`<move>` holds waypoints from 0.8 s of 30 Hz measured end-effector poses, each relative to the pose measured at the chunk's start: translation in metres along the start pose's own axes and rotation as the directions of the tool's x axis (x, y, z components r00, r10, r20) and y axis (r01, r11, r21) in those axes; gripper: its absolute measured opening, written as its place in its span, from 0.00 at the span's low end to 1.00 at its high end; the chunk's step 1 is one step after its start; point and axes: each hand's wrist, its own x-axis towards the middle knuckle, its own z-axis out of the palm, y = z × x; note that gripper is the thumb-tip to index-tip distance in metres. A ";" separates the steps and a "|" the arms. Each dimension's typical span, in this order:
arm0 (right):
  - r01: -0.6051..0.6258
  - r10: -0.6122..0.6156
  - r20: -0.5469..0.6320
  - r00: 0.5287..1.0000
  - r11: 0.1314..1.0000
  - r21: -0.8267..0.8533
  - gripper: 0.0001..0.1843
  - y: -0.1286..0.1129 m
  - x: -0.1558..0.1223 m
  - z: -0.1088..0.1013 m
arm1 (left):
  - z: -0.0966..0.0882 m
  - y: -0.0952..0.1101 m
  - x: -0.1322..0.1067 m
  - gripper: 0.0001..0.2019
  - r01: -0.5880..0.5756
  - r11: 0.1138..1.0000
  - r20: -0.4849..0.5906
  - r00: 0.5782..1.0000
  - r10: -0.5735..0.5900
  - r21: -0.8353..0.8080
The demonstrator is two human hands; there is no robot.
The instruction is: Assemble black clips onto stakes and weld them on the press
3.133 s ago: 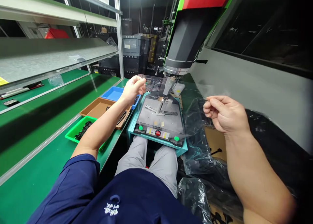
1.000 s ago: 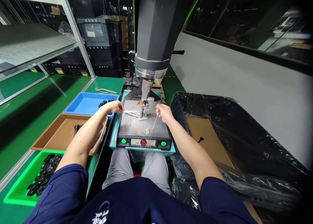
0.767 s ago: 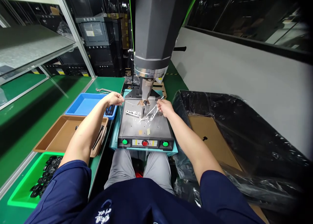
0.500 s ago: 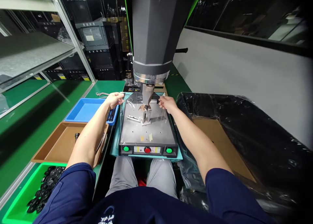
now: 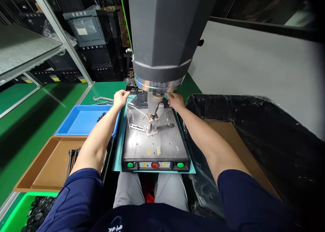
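Clear plastic film (image 5: pixel 133 111), seen mostly as bright glints and creases, is stretched over the far end of the metal base plate (image 5: pixel 154 142) of a bench press, between the person's two hands and just in front of the horn (image 5: pixel 154 105). Left hand (image 5: pixel 121 98): at the far left corner of the plate, fingers curled shut and pinching the film's left edge. Right hand (image 5: pixel 175 101): at the far right corner, just under the silver ring of the grey press head (image 5: pixel 162 39), fingers curled shut on the film's right edge, where the film is faint. The horn hangs from the head directly above a small metal fixture (image 5: pixel 151 125) standing on the plate; the film lies between the hands at about the height of this fixture, and whether it touches it cannot be told. Front panel of the press: a red button (image 5: pixel 155 165) between two green buttons (image 5: pixel 130 164). On the green bench to the left: a blue tray (image 5: pixel 81 122) with a few black parts at its near right corner, a brown tray (image 5: pixel 48 164) holding black rods (image 5: pixel 71 157), and a green tray (image 5: pixel 15 218) of small black parts. A wrench (image 5: pixel 103 99) lies beyond the blue tray. To the right stands a cardboard box (image 5: pixel 236 147) lined with a black plastic bag (image 5: pixel 254 123).
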 end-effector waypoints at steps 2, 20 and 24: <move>-0.025 0.025 -0.004 1.000 0.999 0.022 0.19 0.009 0.003 0.008 | 0.006 -0.007 0.003 0.14 0.028 1.000 0.023 0.999 -0.028 0.002; -0.230 0.237 -0.035 0.971 0.963 0.139 0.17 0.042 0.035 0.043 | 0.036 -0.040 0.022 0.16 0.135 0.986 0.161 0.976 -0.150 0.095; -0.247 0.254 -0.033 0.967 0.958 0.144 0.15 0.045 0.037 0.039 | 0.035 -0.046 0.021 0.17 0.099 0.986 0.202 0.971 -0.126 0.137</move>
